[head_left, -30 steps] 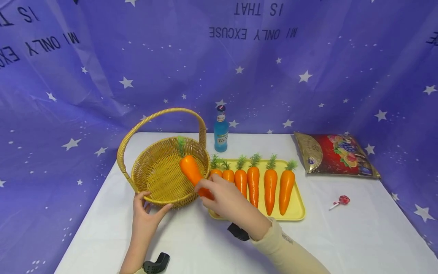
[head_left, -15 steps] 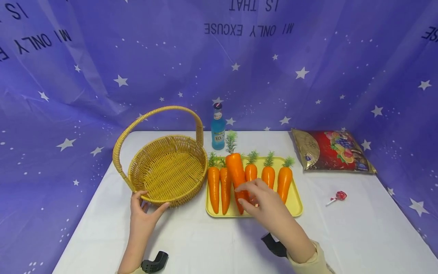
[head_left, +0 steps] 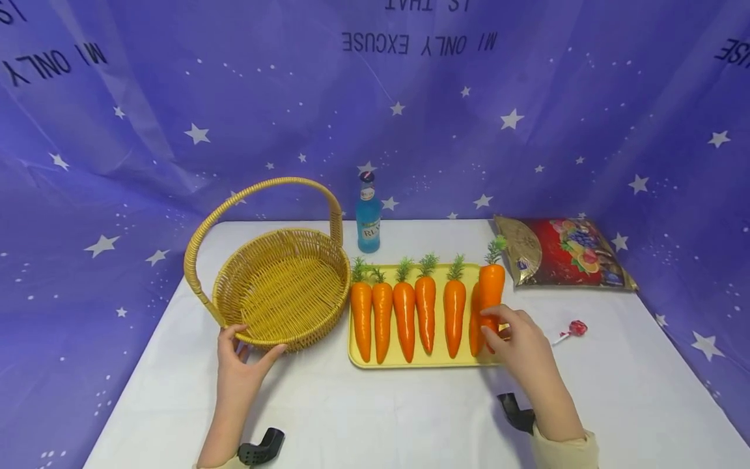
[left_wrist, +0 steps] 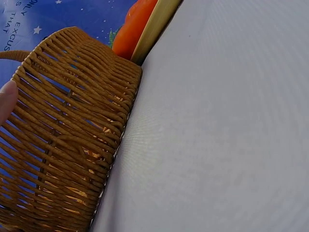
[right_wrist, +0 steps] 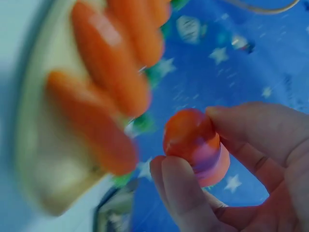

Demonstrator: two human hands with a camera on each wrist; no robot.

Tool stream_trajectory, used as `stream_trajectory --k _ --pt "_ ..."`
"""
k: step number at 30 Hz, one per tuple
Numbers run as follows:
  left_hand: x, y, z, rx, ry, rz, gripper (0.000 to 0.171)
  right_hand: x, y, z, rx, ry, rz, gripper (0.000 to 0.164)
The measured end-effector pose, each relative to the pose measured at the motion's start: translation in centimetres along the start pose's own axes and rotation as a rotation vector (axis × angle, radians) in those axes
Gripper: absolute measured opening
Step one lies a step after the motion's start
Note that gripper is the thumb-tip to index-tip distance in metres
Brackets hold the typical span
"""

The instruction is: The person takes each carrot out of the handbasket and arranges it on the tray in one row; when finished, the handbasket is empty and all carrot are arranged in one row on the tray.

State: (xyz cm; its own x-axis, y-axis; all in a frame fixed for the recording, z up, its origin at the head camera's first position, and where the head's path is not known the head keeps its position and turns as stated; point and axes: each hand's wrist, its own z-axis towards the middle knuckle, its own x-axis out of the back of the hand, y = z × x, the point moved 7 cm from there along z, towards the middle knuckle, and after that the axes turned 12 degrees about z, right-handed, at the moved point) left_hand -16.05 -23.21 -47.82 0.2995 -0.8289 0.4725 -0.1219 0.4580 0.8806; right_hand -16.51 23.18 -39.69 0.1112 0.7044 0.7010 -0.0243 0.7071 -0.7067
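My right hand (head_left: 524, 345) pinches an orange toy carrot (head_left: 491, 281) near its tapered end, green tuft pointing away. This carrot is over the right end of the yellow tray (head_left: 439, 326) and partly covers the last carrot (head_left: 474, 329) of the row there. In the right wrist view, thumb and fingers close on the held carrot (right_wrist: 190, 135). My left hand (head_left: 239, 378) holds the front rim of a woven basket (head_left: 299, 342), thumb and fingers spread along it. Only a fingertip (left_wrist: 7, 101) shows against the wicker wall (left_wrist: 77, 116) in the left wrist view.
More carrots (head_left: 404, 319) lie side by side on the tray, right of the basket. Behind stands a blue bottle (head_left: 368, 221). A red and gold bag (head_left: 565, 254) lies at the back right, a red lollipop (head_left: 577, 328) in front of it. A tall handle (head_left: 263, 185) arches over the basket.
The right hand has carried the carrot rightward, from over the basket, across the tray, to its right end. The left hand keeps its place at the basket rim.
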Motion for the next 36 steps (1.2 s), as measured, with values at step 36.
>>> stream_trajectory --k 36 --pt "-0.2 -0.1 0.2 0.03 -0.021 -0.004 0.084 -3.3 4.4 2.0 -0.043 -0.006 -0.172 0.03"
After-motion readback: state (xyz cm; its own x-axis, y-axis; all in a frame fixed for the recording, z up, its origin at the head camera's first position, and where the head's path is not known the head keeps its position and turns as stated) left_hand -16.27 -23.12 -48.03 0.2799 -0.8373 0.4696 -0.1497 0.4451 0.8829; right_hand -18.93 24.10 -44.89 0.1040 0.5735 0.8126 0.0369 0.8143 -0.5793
